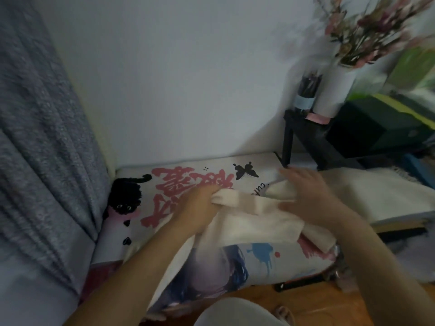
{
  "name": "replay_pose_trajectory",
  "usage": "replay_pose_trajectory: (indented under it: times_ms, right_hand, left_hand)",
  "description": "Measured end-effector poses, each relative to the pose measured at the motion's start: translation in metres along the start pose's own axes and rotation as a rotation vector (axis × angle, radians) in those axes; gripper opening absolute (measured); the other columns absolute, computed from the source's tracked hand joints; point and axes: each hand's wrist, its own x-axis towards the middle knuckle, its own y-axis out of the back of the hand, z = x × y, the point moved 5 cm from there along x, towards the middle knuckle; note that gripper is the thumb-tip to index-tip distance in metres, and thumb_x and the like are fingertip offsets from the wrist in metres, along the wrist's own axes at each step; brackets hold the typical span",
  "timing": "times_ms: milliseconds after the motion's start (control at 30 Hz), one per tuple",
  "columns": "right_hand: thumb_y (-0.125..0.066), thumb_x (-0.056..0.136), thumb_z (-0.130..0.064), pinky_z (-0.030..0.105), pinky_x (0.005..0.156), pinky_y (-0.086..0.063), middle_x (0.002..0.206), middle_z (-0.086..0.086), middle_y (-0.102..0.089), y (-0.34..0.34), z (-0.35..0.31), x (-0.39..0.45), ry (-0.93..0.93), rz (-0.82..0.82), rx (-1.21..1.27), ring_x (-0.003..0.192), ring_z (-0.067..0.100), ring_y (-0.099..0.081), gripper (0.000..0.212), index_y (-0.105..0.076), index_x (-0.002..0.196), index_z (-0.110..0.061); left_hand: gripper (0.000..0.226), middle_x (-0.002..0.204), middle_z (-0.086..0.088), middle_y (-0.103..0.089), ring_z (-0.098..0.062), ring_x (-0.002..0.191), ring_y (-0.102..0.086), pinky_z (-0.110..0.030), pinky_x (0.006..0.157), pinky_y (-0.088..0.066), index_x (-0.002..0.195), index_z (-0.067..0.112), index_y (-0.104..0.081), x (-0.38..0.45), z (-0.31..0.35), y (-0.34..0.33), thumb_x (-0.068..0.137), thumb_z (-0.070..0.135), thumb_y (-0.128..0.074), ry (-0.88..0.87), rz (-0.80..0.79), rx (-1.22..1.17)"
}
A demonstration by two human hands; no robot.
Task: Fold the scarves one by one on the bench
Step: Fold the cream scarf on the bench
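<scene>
Lay across the bench [263,165], cream scarf [254,220], at centre. Was bunched at one end in left hand [200,208], at nine o'clock. Right hand [306,194], at two o'clock, blurred; grip impossible to tell. Best pulled taut, edges matched, then pressed flat.

Bench cover [179,184] bears large pink characters, upside down and unreadable; small black "cut" beside them

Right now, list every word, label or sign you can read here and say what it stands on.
"cut": small black letters on the printed bench cover, upside down to the camera; the rest is hidden under the cream scarf.
Large pink characters on the same cover: upside down, partly covered by the left hand, not readable.
Nothing else is legible.
</scene>
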Motion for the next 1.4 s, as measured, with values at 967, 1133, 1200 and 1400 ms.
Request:
replay_pose_trajectory:
  times_ms: [967,1133,1200,1400]
  right_hand:
    - [-0.062,0.079,0.004,0.042,0.068,-0.046,0.093,0.020,-0.052,0.078,-0.012,0.075,0.088,0.687,-0.168,0.083,0.035,-0.050,0.027,-0.072,0.102,-0.006]
    - [-0.097,0.039,-0.030,0.048,0.066,-0.050,0.094,0.018,-0.053,-0.060,0.081,0.056,-0.087,0.017,-0.498,0.085,0.038,-0.049,0.067,-0.071,0.096,-0.006]
    - [-0.084,0.068,-0.044,0.055,0.084,-0.052,0.116,0.017,-0.058,-0.101,0.088,0.036,-0.076,-0.206,-0.634,0.104,0.039,-0.053,0.065,-0.066,0.123,-0.015]
    - [-0.092,0.035,-0.012,0.054,0.074,-0.060,0.109,0.016,-0.068,-0.191,0.078,0.006,0.076,-0.361,-0.431,0.092,0.038,-0.065,0.082,-0.069,0.114,-0.015]
  left_hand:
    - [0.019,0.092,-0.011,-0.055,-0.037,0.094,-0.061,-0.034,0.068,-0.043,0.083,0.016,-0.068,0.050,-0.068,0.235,0.081,-0.002,-0.064,0.073,0.336,0.660]
    - [0.013,0.085,0.006,-0.062,-0.023,0.080,-0.063,-0.033,0.068,-0.053,0.091,0.025,-0.067,0.005,-0.138,0.149,0.082,0.017,-0.072,0.171,0.050,0.570]
    - [0.025,0.077,0.001,-0.068,-0.023,0.066,-0.065,-0.033,0.058,-0.055,0.085,0.023,-0.073,-0.017,-0.169,0.093,0.064,0.010,-0.080,0.180,-0.108,0.709]
    - [0.061,0.106,-0.016,-0.063,-0.039,0.091,-0.061,-0.049,0.070,-0.055,0.105,0.011,-0.073,-0.102,-0.237,-0.030,0.048,0.017,-0.093,0.516,-0.136,0.545]
